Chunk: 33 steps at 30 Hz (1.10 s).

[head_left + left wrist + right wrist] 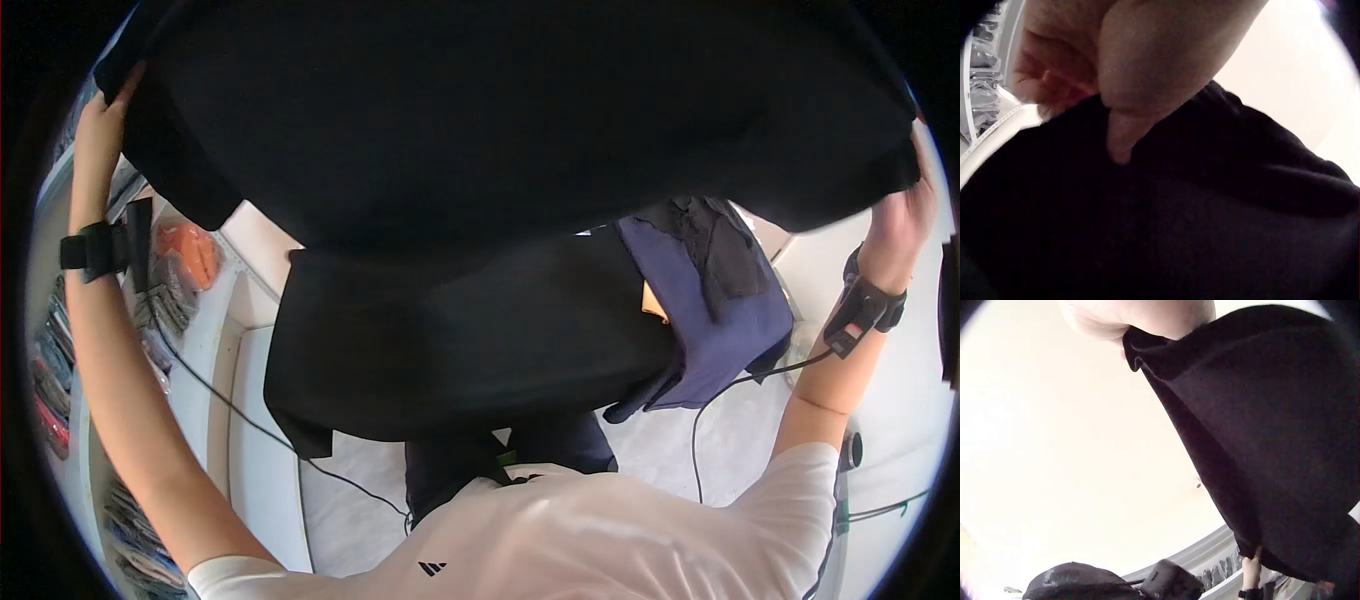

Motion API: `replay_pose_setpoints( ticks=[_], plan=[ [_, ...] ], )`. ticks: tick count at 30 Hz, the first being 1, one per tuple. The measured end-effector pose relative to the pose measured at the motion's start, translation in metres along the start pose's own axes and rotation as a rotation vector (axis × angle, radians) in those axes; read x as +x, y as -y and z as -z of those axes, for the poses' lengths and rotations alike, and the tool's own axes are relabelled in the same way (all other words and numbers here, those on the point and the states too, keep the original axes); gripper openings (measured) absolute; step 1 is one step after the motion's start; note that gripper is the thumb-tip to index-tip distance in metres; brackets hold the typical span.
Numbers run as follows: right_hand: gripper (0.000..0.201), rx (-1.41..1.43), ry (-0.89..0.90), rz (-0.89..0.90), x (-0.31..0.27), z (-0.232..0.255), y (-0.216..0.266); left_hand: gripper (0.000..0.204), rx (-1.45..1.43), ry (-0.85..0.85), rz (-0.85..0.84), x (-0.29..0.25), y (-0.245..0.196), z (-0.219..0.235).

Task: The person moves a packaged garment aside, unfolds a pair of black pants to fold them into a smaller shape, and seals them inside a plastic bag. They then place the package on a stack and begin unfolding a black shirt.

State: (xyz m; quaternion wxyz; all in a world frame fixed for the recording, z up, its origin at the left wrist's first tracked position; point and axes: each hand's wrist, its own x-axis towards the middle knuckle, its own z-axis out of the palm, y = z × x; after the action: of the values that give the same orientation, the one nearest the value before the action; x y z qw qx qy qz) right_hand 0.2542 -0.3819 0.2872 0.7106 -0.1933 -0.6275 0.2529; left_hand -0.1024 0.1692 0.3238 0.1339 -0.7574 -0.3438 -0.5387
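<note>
A large black garment (500, 130) is stretched out wide in the air in front of me, filling the upper head view. My left hand (105, 105) grips its left edge up high; in the left wrist view the left hand (1116, 75) pinches the black cloth (1179, 225) with the thumb on top. My right hand (900, 215) grips the garment's right edge; in the right wrist view the right hand (1141, 319) clasps a folded corner of the black cloth (1272, 425). The lower part of the garment (450, 350) hangs down over the table.
A navy blue garment (710, 320) with a dark piece on top lies on the white table (740, 440). A black cable (250, 420) runs across the table. Orange packets (190, 250) and shelves of packaged goods (50, 380) stand at the left.
</note>
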Motion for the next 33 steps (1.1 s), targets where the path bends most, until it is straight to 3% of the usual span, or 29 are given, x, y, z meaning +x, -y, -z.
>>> replay_pose_setpoints(
  ticks=[1, 3, 4, 5, 7, 8, 10, 11, 12, 13, 14, 15, 16, 17, 20, 22, 24, 25, 29, 32, 33],
  plan=[
    [0.027, -0.009, 0.02, 0.001, 0.001, 0.004, -0.003, 0.03, -0.014, 0.01, -0.017, 0.006, 0.008, 0.011],
    [0.028, -0.05, 0.057, 0.018, -0.001, 0.008, -0.013, 0.03, -0.107, 0.359, -0.181, -0.007, 0.024, 0.025],
    [0.028, -0.049, 0.005, 0.074, -0.003, 0.013, -0.02, 0.03, 0.004, 0.453, -0.137, -0.013, 0.03, 0.03],
    [0.03, -0.191, -0.263, 0.277, 0.001, 0.001, -0.034, 0.028, 0.037, 0.505, -0.087, -0.015, 0.03, 0.036],
    [0.034, -0.599, -0.992, 0.49, 0.01, -0.022, -0.064, 0.027, 0.222, 0.16, -0.197, -0.007, 0.062, 0.04],
    [0.034, -1.055, -0.814, 0.5, 0.001, -0.009, -0.062, 0.027, 0.236, 0.169, -0.203, -0.001, 0.091, 0.031],
    [0.032, -1.918, -0.321, 0.461, -0.011, 0.012, -0.061, 0.031, 0.258, 0.115, -0.512, 0.007, 0.137, 0.013],
    [0.032, -1.909, -0.323, 0.458, -0.008, 0.017, -0.064, 0.031, 0.266, 0.12, -0.514, 0.005, 0.128, 0.022],
    [0.031, -1.855, -0.178, 0.494, -0.002, 0.023, -0.068, 0.033, 0.154, 0.329, 0.001, 0.003, 0.103, 0.039],
    [0.03, -1.654, -0.15, 0.431, -0.004, 0.025, -0.077, 0.034, 0.033, 0.517, 0.517, -0.001, 0.088, 0.051],
    [0.03, -1.45, -0.135, 0.373, -0.007, 0.027, -0.086, 0.034, -0.168, 0.389, 0.56, -0.007, 0.09, 0.053],
    [0.032, -1.273, -0.183, 0.272, -0.012, 0.023, -0.099, 0.032, -0.489, 0.182, 0.565, -0.014, 0.086, 0.053],
    [0.033, -1.115, -0.229, 0.205, -0.018, 0.011, -0.117, 0.032, -0.151, 0.145, 0.332, 0.008, 0.128, 0.052],
    [0.035, -0.953, -0.224, 0.133, -0.025, -0.008, -0.138, 0.031, -0.117, 0.075, 0.263, 0.013, 0.134, 0.053],
    [0.044, -0.408, -0.023, -0.162, -0.034, -0.062, -0.186, 0.029, -0.154, -0.044, 0.187, 0.008, 0.11, 0.04],
    [0.052, 0.027, 0.162, -0.467, -0.045, -0.085, -0.206, 0.028, -0.184, -0.084, 0.157, 0.004, 0.078, 0.014],
    [0.037, 0.52, 0.147, -0.851, -0.068, -0.11, -0.218, 0.027, -0.222, -0.1, 0.135, -0.002, 0.048, -0.018],
    [0.032, 0.718, 0.215, -0.927, -0.081, -0.111, -0.227, 0.026, -0.243, -0.106, 0.124, -0.004, 0.034, -0.037],
    [0.04, 0.531, 0.209, -1.056, -0.1, -0.093, -0.224, 0.024, -0.282, -0.096, 0.064, -0.023, -0.033, -0.124],
    [0.065, 0.158, 0.243, -0.805, -0.122, -0.066, -0.216, 0.023, -0.29, -0.075, 0.009, -0.039, -0.092, -0.203],
    [0.06, -0.008, 0.198, -0.841, -0.129, -0.058, -0.209, 0.022, -0.291, -0.062, -0.015, -0.05, -0.116, -0.231]
  ],
)
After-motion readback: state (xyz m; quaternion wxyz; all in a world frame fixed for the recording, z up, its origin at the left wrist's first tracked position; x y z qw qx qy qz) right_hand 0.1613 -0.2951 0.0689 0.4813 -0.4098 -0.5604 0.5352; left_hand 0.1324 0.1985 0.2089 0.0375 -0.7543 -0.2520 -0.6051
